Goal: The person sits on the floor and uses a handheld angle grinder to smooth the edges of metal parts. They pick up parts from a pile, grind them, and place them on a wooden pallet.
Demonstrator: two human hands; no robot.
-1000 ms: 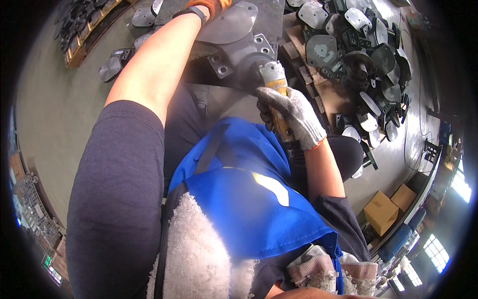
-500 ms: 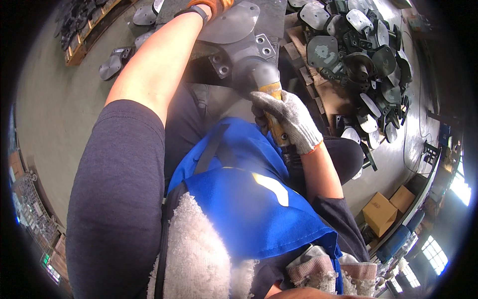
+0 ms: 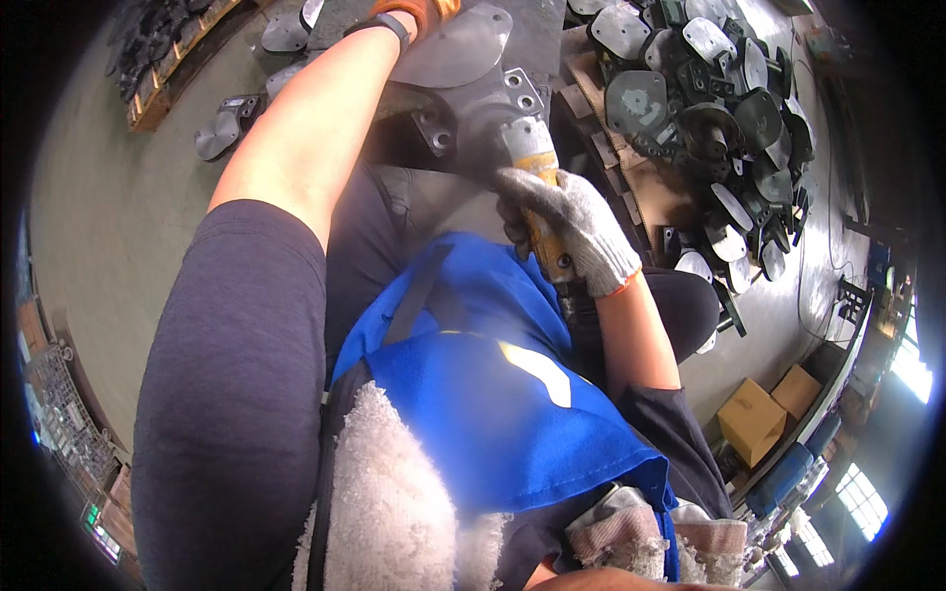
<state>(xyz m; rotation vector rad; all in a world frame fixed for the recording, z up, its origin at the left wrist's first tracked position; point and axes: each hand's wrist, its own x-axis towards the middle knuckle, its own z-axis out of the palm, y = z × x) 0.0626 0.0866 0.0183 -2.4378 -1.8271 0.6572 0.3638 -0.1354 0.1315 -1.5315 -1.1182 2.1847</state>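
Note:
My right hand (image 3: 581, 222), in a grey-white knit glove, is wrapped round the yellow body of an angle grinder (image 3: 542, 236). The grinder's silver head points away from me, against a dark metal part (image 3: 458, 103). This part has a broad rounded plate and two small blocks with holes. What the disc touches is hidden behind the grinder's head. My left hand (image 3: 424, 14), in an orange glove, is stretched out to the far end of the part, by its plate (image 3: 458, 49). The top edge cuts off its fingers, so its grip does not show.
A big heap of similar metal parts (image 3: 709, 128) lies on the right, beside brown boards (image 3: 660, 202). More parts (image 3: 222, 128) lie on the floor to the left, near a wooden pallet (image 3: 153, 103). Cardboard boxes (image 3: 751, 422) stand at the lower right. My knees flank the work.
The grinder's head has shifted slightly and turned, showing its silver housing differently. My right hand keeps its hold, and my left arm has stayed almost still.

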